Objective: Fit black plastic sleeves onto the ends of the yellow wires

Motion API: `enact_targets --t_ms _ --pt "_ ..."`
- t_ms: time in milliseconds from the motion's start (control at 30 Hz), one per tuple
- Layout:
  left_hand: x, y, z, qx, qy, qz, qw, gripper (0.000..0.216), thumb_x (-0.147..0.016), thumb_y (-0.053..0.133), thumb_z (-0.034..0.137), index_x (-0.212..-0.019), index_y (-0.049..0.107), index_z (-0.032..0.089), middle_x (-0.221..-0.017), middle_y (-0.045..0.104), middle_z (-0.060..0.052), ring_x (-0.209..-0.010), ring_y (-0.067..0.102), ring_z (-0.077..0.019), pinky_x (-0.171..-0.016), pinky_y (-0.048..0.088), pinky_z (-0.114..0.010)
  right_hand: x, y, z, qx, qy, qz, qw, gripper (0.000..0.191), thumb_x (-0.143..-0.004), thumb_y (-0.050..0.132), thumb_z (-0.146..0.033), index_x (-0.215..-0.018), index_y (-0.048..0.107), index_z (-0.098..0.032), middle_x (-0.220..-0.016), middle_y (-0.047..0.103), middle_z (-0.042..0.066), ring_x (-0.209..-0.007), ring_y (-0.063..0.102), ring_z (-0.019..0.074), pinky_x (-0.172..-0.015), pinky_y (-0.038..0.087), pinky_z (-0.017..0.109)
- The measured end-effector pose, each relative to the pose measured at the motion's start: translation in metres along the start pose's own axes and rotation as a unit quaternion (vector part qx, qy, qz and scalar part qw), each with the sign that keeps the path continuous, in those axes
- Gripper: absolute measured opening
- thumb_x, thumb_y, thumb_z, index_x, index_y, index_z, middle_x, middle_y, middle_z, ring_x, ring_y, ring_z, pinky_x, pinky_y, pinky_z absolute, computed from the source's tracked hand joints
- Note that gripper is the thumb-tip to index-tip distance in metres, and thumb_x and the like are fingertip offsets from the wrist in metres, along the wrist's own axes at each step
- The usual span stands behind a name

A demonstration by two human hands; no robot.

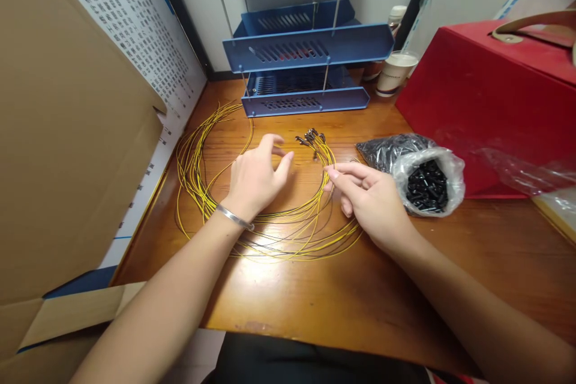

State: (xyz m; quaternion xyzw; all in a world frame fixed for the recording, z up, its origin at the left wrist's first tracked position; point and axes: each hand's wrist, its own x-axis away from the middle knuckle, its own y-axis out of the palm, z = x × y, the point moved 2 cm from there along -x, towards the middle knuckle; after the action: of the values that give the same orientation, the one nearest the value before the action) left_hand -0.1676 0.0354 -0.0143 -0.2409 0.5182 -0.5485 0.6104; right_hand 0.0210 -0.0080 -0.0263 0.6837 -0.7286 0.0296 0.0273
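A loose coil of thin yellow and black wires (193,168) lies on the wooden table in front of me. The wire ends, tipped with small dark connectors (310,137), are gathered in a bunch at the coil's right side. My right hand (369,195) pinches at the wires just below that bunch, thumb against forefinger. Over the middle of the coil is my left hand (258,171), its thumb and fingers apart with nothing between them. Right of my right hand, an opened clear plastic bag (454,186) holds many small black tubular pieces (427,187).
A blue tiered tray rack (306,102) stands behind the coil, with a paper cup (396,75) and a bottle (398,15) beside it. A red box (472,96) with a handle fills the right. Cardboard (67,132) walls the left side.
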Motion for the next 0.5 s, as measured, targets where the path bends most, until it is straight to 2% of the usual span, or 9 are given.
enact_targets --t_ms 67,133,267,400,500 --pt "0.002 0.001 0.005 0.023 0.049 -0.041 0.998 0.026 -0.097 0.055 0.041 -0.097 0.070 0.021 -0.087 0.079 -0.002 -0.067 0.069 -0.0166 -0.067 0.046 -0.029 -0.003 -0.002 0.002 -0.007 -0.005 0.024 1.000 0.029 -0.081 0.074 -0.038 -0.095 0.071 -0.013 -0.071 0.071 0.002 -0.038 0.040 0.0036 -0.036 0.031 0.021" --pt "0.005 0.003 0.010 0.044 0.106 -0.097 0.989 0.031 -0.097 0.053 0.043 -0.086 0.071 0.021 -0.079 0.076 -0.002 -0.067 0.066 -0.0163 -0.064 0.043 -0.028 -0.006 -0.004 0.004 -0.018 -0.008 0.040 0.999 0.029 -0.082 0.073 -0.037 -0.100 0.071 -0.014 -0.073 0.070 0.002 -0.038 0.040 0.0036 -0.036 0.030 0.021" --pt "0.011 0.007 0.019 0.048 0.176 -0.167 0.969 0.034 -0.098 0.052 0.044 -0.088 0.072 0.020 -0.084 0.075 -0.003 -0.073 0.066 -0.0171 -0.067 0.043 -0.029 -0.010 -0.007 0.004 -0.036 -0.029 0.036 0.998 0.031 -0.084 0.071 -0.035 -0.109 0.071 -0.017 -0.078 0.068 0.001 -0.040 0.039 0.0032 -0.037 0.031 0.021" --pt "0.012 0.007 0.020 0.032 0.182 -0.177 0.967 0.034 -0.099 0.051 0.043 -0.087 0.071 0.019 -0.087 0.074 -0.005 -0.077 0.066 -0.0178 -0.070 0.045 -0.030 -0.013 -0.011 0.003 -0.035 -0.045 0.044 0.997 0.038 -0.085 0.068 -0.037 -0.118 0.068 -0.018 -0.088 0.070 0.003 -0.041 0.041 0.0032 -0.037 0.033 0.022" --pt "0.011 0.006 0.019 0.015 0.172 -0.177 0.969 0.034 -0.099 0.050 0.043 -0.087 0.070 0.018 -0.088 0.073 -0.005 -0.076 0.064 -0.0180 -0.068 0.045 -0.030 -0.015 -0.013 0.007 -0.032 -0.025 0.066 0.997 0.053 -0.083 0.070 -0.036 -0.131 0.059 -0.017 -0.111 0.073 0.009 -0.041 0.045 0.0031 -0.037 0.039 0.023"
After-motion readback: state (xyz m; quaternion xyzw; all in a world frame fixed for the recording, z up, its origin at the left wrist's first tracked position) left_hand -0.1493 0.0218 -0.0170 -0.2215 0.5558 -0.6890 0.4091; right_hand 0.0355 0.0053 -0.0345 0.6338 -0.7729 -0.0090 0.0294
